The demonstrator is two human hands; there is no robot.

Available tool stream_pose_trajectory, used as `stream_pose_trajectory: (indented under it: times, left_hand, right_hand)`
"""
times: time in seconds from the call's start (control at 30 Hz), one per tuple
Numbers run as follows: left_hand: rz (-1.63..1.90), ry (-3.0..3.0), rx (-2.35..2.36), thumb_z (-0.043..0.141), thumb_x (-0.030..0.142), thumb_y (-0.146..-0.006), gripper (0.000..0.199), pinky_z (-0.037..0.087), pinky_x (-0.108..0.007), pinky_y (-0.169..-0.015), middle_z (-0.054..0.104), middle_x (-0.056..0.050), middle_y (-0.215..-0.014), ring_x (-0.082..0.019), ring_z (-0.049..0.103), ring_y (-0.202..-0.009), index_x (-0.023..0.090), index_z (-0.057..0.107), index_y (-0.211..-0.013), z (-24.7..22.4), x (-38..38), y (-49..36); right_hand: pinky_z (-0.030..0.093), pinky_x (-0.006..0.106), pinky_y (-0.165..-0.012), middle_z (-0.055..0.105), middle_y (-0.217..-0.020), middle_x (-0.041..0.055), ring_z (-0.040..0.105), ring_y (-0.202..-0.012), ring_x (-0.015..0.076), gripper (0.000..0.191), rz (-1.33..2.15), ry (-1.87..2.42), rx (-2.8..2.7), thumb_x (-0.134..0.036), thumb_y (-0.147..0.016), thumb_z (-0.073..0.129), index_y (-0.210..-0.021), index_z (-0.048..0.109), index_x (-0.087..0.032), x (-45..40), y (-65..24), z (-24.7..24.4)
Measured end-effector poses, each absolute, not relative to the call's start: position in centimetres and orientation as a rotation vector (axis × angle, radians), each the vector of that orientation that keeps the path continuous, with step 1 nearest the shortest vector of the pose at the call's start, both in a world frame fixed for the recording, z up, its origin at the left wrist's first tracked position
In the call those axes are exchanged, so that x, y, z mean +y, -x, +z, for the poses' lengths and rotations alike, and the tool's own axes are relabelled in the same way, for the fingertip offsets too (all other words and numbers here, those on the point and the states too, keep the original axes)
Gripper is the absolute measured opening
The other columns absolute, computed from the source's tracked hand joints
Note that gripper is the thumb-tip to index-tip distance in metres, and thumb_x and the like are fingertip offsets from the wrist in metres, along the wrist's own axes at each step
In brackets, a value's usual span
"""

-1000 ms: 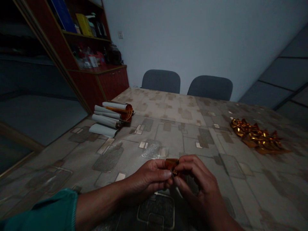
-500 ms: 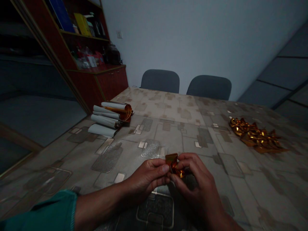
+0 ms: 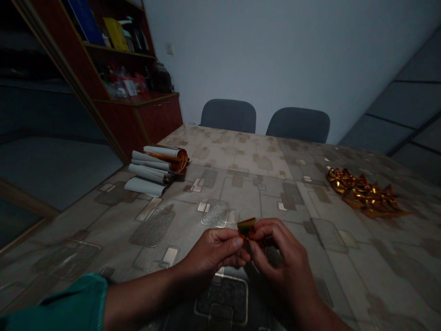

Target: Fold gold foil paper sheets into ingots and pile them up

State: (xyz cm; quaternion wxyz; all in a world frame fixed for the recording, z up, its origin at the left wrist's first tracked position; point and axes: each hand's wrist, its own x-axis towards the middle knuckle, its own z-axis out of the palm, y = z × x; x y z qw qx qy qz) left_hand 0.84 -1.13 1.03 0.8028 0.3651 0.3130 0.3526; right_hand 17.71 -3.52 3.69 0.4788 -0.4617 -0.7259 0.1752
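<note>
A small folded piece of gold foil paper is held between my two hands, above the near edge of the table. My left hand pinches its left side between thumb and fingers. On the other side, my right hand closes thumb and forefinger on the foil, hiding much of it. To the right lies a cluster of shiny folded gold foil pieces. A stack of curled foil sheets with pale backs rests at the table's left side.
A patterned cloth covers the table. Two grey chairs stand along its far side, by the wall. At the back left is a reddish wooden cabinet with shelves holding a yellow object, bags and a dark jar.
My right thumb has moved up, closing nearer the forefinger on the foil. Less of the shiny lower part of the foil shows now. The piles stay as they were.
</note>
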Motion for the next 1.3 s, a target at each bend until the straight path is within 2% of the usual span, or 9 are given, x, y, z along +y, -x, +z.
stream_pose_trajectory:
  times: [0.1, 0.27, 0.43, 0.6, 0.73, 0.97, 1.13, 1.3]
  left_hand:
    - [0.784, -0.898, 0.717, 0.081, 0.046, -0.075, 0.036, 0.048, -0.023, -0.065, 0.066, -0.004, -0.068, -0.012, 0.061, -0.064, 0.011, 0.075, -0.078, 1.02, -1.15, -0.91]
    - [0.817, -1.013, 0.747, 0.078, 0.047, -0.078, 0.034, 0.048, -0.024, -0.065, 0.065, -0.003, -0.069, -0.013, 0.061, -0.065, 0.013, 0.075, -0.075, 1.08, -1.11, -0.9]
    - [0.838, -0.969, 0.735, 0.075, 0.052, -0.079, 0.041, 0.049, -0.023, -0.067, 0.067, -0.005, -0.073, -0.013, 0.062, -0.067, 0.012, 0.074, -0.075, 1.28, -1.06, -0.95]
    - [0.8, -0.772, 0.71, 0.085, 0.044, -0.071, 0.04, 0.051, -0.021, -0.063, 0.07, -0.004, -0.073, -0.011, 0.065, -0.062, 0.011, 0.07, -0.086, 1.22, -1.04, -0.99]
    - [0.836, -0.686, 0.735, 0.09, 0.041, -0.064, 0.044, 0.052, -0.019, -0.057, 0.072, -0.004, -0.07, -0.013, 0.068, -0.063, 0.013, 0.063, -0.083, 1.27, -1.08, -1.0]
    - [0.861, -0.587, 0.715, 0.093, 0.035, -0.061, 0.041, 0.049, -0.017, -0.058, 0.07, -0.001, -0.066, -0.01, 0.066, -0.061, 0.014, 0.059, -0.072, 1.27, -1.3, -1.05]
    - [0.885, -0.588, 0.707, 0.093, 0.033, -0.06, 0.038, 0.047, -0.017, -0.057, 0.068, -0.001, -0.067, -0.009, 0.063, -0.06, 0.013, 0.062, -0.069, 1.15, -1.28, -1.01]
    - [0.931, -0.622, 0.698, 0.092, 0.03, -0.064, 0.032, 0.048, -0.017, -0.059, 0.068, 0.001, -0.076, -0.008, 0.063, -0.062, 0.013, 0.065, -0.069, 0.82, -1.25, -0.89]
  right_hand:
    - [0.049, 0.027, -0.062, 0.061, -0.085, 0.0026, 0.062, -0.075, 0.0161, 0.016, 0.441, 1.14, -1.766, -0.007, -0.081, 0.056, -0.082, 0.052, -0.022, -3.6, -17.61, 3.54]
    - [0.048, 0.028, -0.063, 0.06, -0.084, 0.0023, 0.06, -0.075, 0.016, 0.017, 0.453, 1.139, -1.764, -0.006, -0.082, 0.055, -0.082, 0.051, -0.022, -3.65, -17.49, 3.43]
    - [0.049, 0.028, -0.066, 0.06, -0.089, 0.0037, 0.061, -0.081, 0.0165, 0.015, 0.408, 1.116, -1.768, -0.007, -0.084, 0.055, -0.083, 0.054, -0.022, -3.58, -17.51, 3.63]
    - [0.05, 0.028, -0.065, 0.061, -0.087, 0.0032, 0.061, -0.079, 0.0165, 0.014, 0.379, 1.099, -1.76, -0.008, -0.084, 0.058, -0.086, 0.057, -0.021, -3.52, -17.59, 3.75]
    - [0.051, 0.026, -0.063, 0.061, -0.088, 0.0034, 0.062, -0.079, 0.0161, 0.013, 0.388, 1.079, -1.765, -0.009, -0.084, 0.061, -0.085, 0.058, -0.021, -3.58, -17.58, 3.8]
    - [0.051, 0.023, -0.058, 0.061, -0.087, 0.0033, 0.062, -0.074, 0.0143, 0.013, 0.424, 1.072, -1.738, -0.008, -0.082, 0.06, -0.082, 0.059, -0.021, -3.61, -17.34, 3.94]
    - [0.054, 0.024, -0.061, 0.062, -0.093, 0.0052, 0.066, -0.08, 0.0155, 0.011, 0.415, 1.055, -1.735, -0.009, -0.082, 0.063, -0.082, 0.062, -0.02, -3.73, -17.4, 3.91]
    - [0.056, 0.029, -0.068, 0.062, -0.096, 0.0067, 0.067, -0.088, 0.019, 0.01, 0.371, 1.059, -1.751, -0.01, -0.083, 0.064, -0.08, 0.066, -0.02, -3.77, -17.55, 3.61]
